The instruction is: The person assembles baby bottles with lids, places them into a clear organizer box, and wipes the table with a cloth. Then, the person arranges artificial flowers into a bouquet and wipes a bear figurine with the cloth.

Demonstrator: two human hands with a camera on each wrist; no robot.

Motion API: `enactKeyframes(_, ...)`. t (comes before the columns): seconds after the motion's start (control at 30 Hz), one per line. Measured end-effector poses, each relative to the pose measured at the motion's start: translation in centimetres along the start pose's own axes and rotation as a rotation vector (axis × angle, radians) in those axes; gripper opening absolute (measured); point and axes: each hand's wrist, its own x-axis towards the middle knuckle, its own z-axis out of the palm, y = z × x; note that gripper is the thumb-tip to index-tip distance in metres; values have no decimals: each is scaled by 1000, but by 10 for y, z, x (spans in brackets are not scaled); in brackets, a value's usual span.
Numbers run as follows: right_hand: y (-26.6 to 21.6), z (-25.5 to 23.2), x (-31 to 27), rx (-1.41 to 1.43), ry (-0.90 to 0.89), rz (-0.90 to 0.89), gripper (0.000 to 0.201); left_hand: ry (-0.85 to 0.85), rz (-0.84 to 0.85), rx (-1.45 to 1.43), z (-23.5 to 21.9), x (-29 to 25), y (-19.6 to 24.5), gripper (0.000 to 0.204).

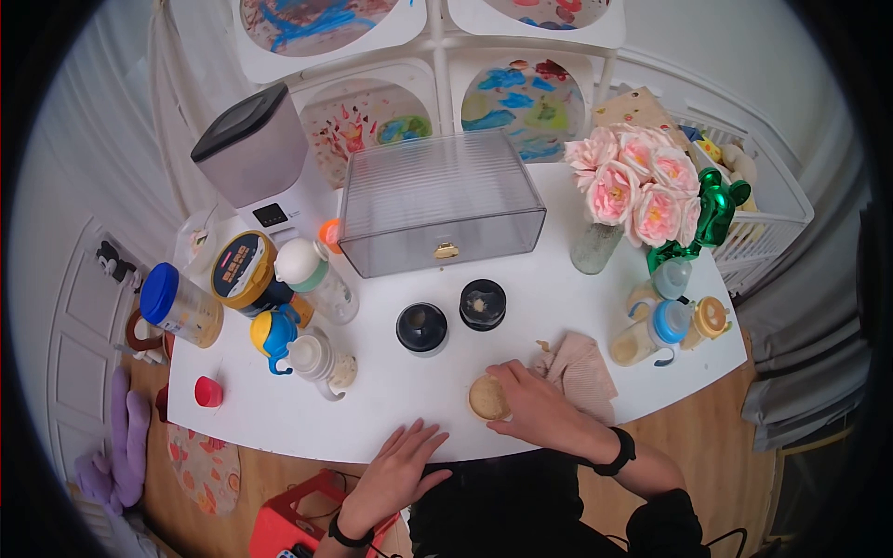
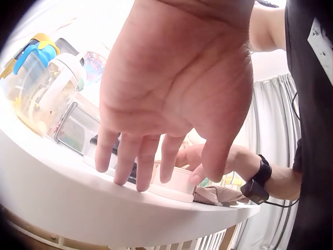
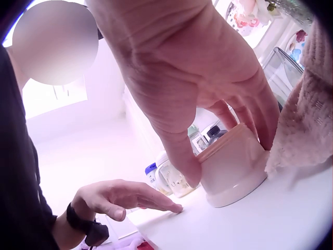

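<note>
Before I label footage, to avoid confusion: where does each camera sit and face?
Head: on the head, facing forward-down at the table; left hand and right hand show.
Left wrist: on that wrist, facing past its palm toward the right hand.
Right wrist: on that wrist, facing its grip on the round container; left hand beyond.
Wrist views share both hands.

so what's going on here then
A person's right hand grips a small round container with something pale brown inside, near the front edge of the white table. The left hand is held out beside it, fingers extended, holding nothing. A crumpled pink cloth lies to the right, and two dark-topped round containers stand farther back.
</note>
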Motion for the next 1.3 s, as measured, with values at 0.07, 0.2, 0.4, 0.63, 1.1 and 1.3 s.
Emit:
enactKeyframes(0.07,2,0,-2,-10,3,-38,74,8,-9,-29,-3,3,1,56)
enactKeyframes(0.2,0,-17,2,-43,23,-38,79,46,-6,-40,-11,11,4,56)
enactKeyframes(0.4,-21,-52,57,-51,107,-156,79,69,-150,-33,0,29,11,67)
enactKeyframes(0.63,-22,-13,137,-277,-12,-253,82,198,-190,-79,22,54,32,76)
enactKeyframes(1.1,-38,-54,85,67,166,-120,74,317,-278,-139,53,77,40,93)
enactKeyframes(1.3,-5,-80,16,366,160,-154,73,283,-260,-282,57,86,37,82)
